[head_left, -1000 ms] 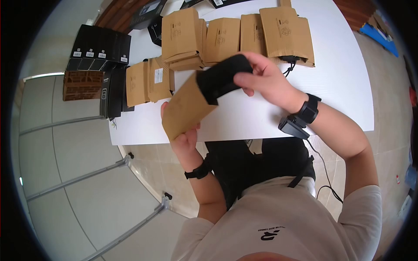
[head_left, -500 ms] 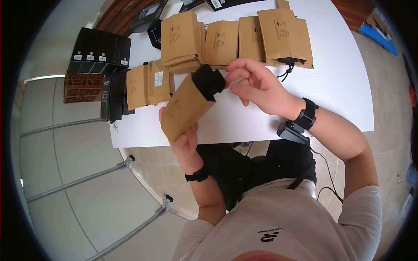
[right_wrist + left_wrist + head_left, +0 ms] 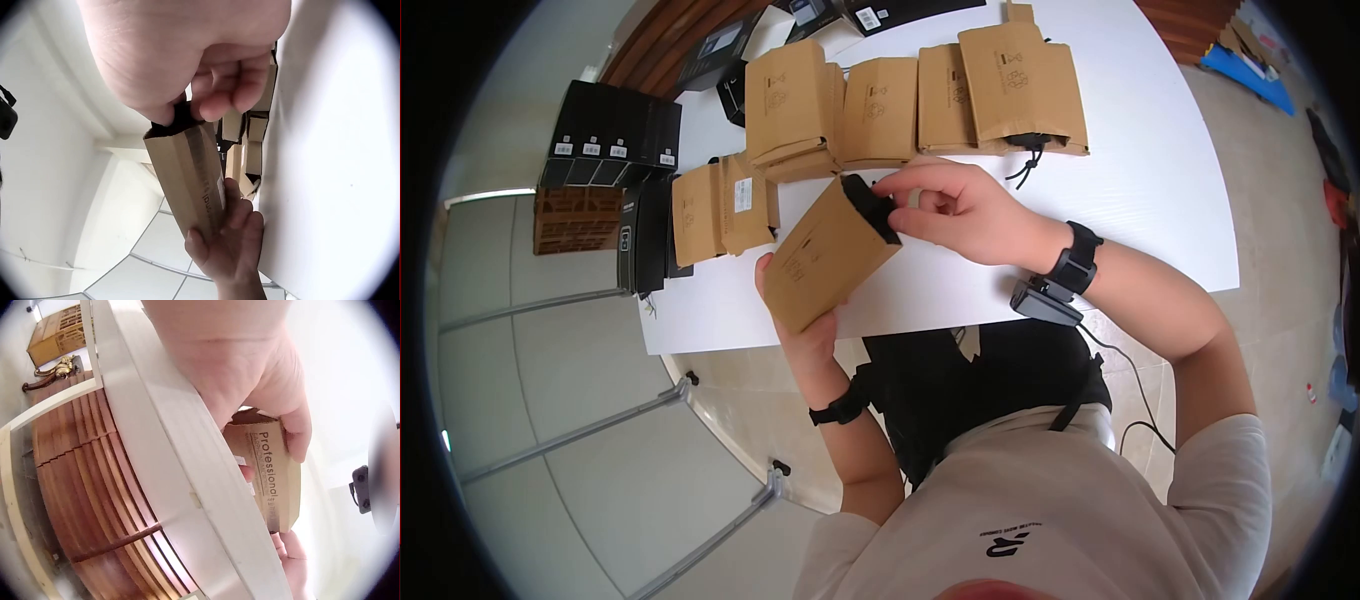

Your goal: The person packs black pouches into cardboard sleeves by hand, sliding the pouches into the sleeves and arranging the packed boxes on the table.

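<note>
The brown carton (image 3: 828, 260) is held up off the bench (image 3: 1150, 200), above its near edge and left of the middle, its long axis slanting from a near-left end to a far-right mouth. In that mouth sits a black item (image 3: 866, 203), mostly hidden by the cardboard, with only a dark end showing past the rim; how deep it reaches cannot be told. The relation that seems to count most is between that end and the right grip (image 3: 975, 212): the right hand comes in from the right, not straight along the carton's axis, and is much the nearer hand to the mouth. Its thumb and fingers stand on either side of the black end and appear to pinch it, as the right wrist view shows best. The left grip (image 3: 808, 340) is clamped on the carton toward its near-left end, thumb on one side and fingers on the other, so the two hands sit at opposite ends of the long axis. Beyond, on the far side of the bench, stands a row of similar cartons (image 3: 882, 108), the rightmost with a black cord (image 3: 1026, 165) hanging from its near end; black boxes (image 3: 613, 130) stand farther left.
</note>
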`<state>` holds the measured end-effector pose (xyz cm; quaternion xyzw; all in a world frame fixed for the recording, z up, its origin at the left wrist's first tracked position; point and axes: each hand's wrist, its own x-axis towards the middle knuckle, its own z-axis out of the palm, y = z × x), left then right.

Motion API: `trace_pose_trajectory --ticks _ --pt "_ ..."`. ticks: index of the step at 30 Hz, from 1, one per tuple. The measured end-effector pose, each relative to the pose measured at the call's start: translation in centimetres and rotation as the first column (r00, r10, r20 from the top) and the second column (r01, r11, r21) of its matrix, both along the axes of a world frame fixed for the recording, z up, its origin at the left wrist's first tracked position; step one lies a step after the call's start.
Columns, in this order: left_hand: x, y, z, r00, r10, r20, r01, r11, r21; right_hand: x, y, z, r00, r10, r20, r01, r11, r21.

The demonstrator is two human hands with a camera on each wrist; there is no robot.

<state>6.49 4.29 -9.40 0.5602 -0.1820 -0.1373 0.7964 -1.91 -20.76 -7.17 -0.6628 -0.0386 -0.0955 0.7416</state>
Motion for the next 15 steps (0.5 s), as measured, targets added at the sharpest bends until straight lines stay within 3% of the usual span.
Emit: trace_pose_trajectory --ticks 3,5,9,13,15 --pt "0.4 0.4 -0.4 0.997 -0.073 0.023 0.076 0.987 -0.144 -0.2 0.1 0.2 0.991 -0.019 0.133 0.019 1.000 0.001" --pt "0.7 0.7 -0.8 0.994 -0.108 0.035 0.112 0.979 -0.172 -0.5 0.1 1.0 0.998 0.056 0.025 -0.059 0.982 0.178" --pt "1.1 1.3 -1.1 0.977 -0.186 0.107 0.199 0.971 -0.129 -0.5 0.2 1.1 0.996 0.067 -0.054 -0.057 0.985 0.165" --pt "0.9 1.0 -0.8 0.980 -0.176 0.096 0.188 0.973 -0.134 -0.4 0.5 0.7 0.997 0.032 -0.072 -0.016 0.976 0.216" --pt "1.0 1.1 -0.9 0.972 -0.197 0.127 0.213 0.969 -0.126 -0.6 0.1 1.1 0.993 0.033 -0.115 -0.020 0.994 0.111"
